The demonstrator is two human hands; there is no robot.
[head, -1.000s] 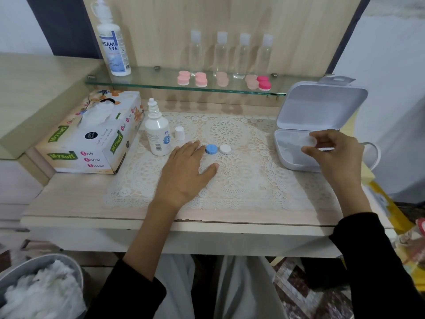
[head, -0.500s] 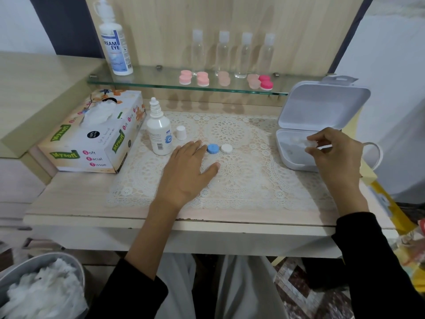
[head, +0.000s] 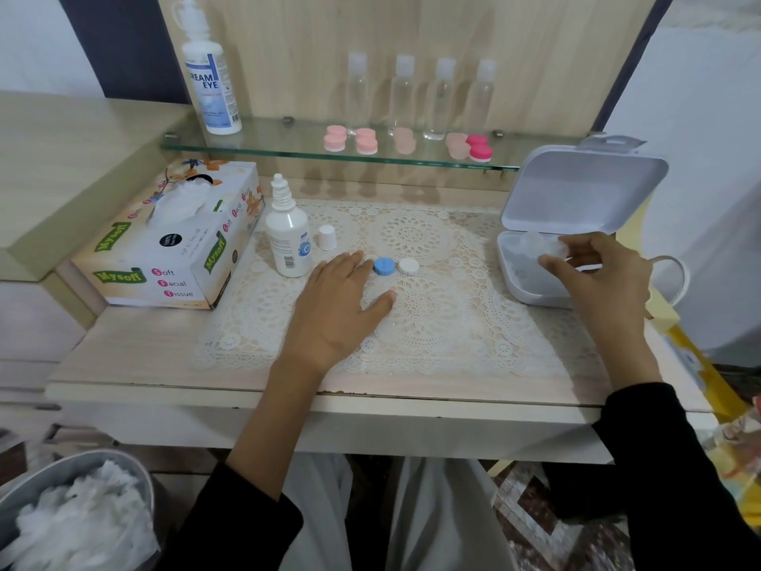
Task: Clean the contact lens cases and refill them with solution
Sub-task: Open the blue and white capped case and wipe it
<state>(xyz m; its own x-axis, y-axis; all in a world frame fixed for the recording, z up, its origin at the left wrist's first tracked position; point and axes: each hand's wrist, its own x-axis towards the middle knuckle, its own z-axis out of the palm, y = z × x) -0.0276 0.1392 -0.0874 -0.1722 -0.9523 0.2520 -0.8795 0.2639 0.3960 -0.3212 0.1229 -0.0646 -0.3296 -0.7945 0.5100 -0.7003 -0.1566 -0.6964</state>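
Fetching a case: right hand pinches a clear lens case over the white box, left hand spread flat, and next it likely needs carrying to the solution bottle

Count on inspection: two solution bottles, four clear bottles, five pink-toned lens cases, one clear lens case, one blue cap, one white cap, one bottle cap, one tissue box, one storage box.

the lace mat lies bare between the left hand and the open white box. the solution bottle, its cap and the tissue box crowd the left side. under the glass shelf there seems to be little headroom.
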